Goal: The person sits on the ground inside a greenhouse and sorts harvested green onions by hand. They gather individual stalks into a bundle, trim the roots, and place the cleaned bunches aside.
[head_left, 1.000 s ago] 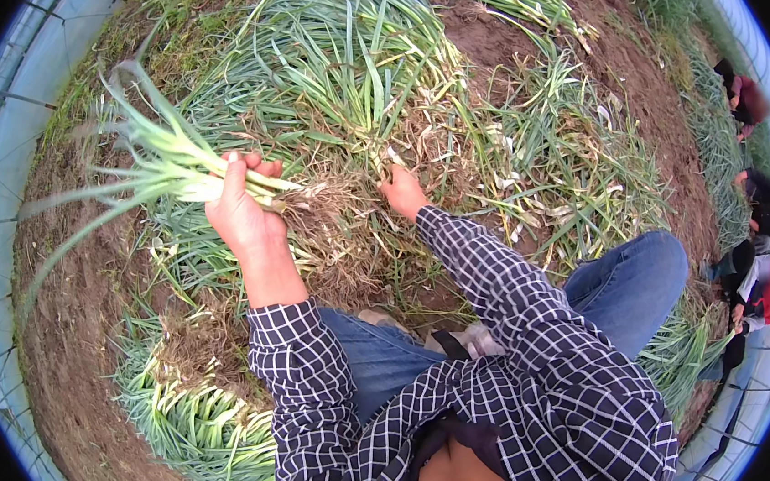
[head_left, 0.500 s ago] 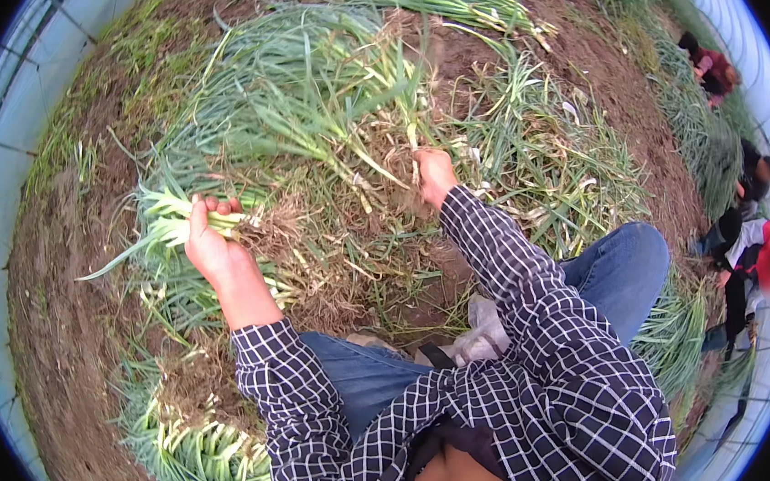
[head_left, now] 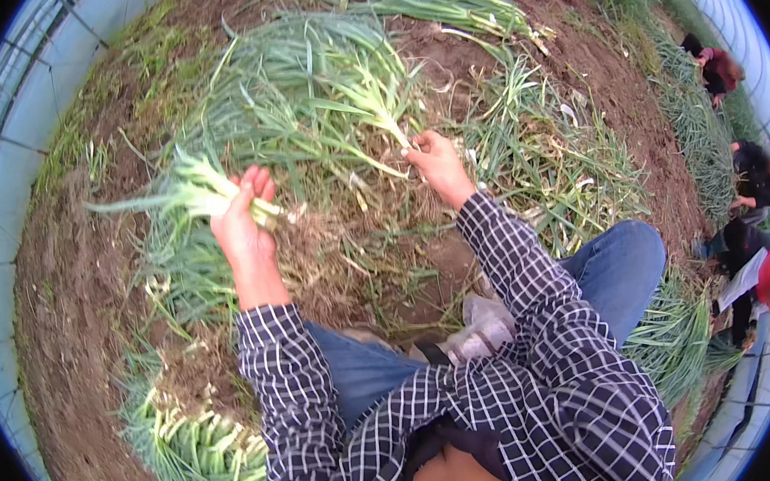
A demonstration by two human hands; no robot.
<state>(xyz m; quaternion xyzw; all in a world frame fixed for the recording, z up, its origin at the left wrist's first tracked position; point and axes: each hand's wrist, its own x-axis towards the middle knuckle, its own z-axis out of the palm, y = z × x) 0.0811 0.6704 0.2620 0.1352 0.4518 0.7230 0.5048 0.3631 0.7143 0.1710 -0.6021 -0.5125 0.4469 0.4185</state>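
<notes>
In the head view, on the trampled soil directly in front of the seated person's knees, the loose heap of pulled green onions (head_left: 317, 91) serves as the landmark. At the near-left edge of the heap, the left hand (head_left: 244, 218) is clenched around a small bunch of onions (head_left: 193, 191), pale stalk ends in the fist and green tops pointing away to the left. At the near-right edge of the heap, the right hand (head_left: 438, 163) pinches the white base of 1 onion plant (head_left: 382, 103) whose leaves run back up into the heap.

Handling, as a judgement: the plants look light and limp. The hollow leaves would crease or tear if squeezed; soil on them may make them slightly slippery. The firm pale stalk just above the roots appears the best place to grip, as both hands do.

Not resolvable: the fingertips of both hands are covered by foliage, and the stalk count in the left bunch cannot be told. A second row of laid onions (head_left: 191, 436), near-left of the heap, is partly cut off by the lens rim. Other people (head_left: 752, 245), far right of the heap, are small and distorted; their hands cannot be made out.
</notes>
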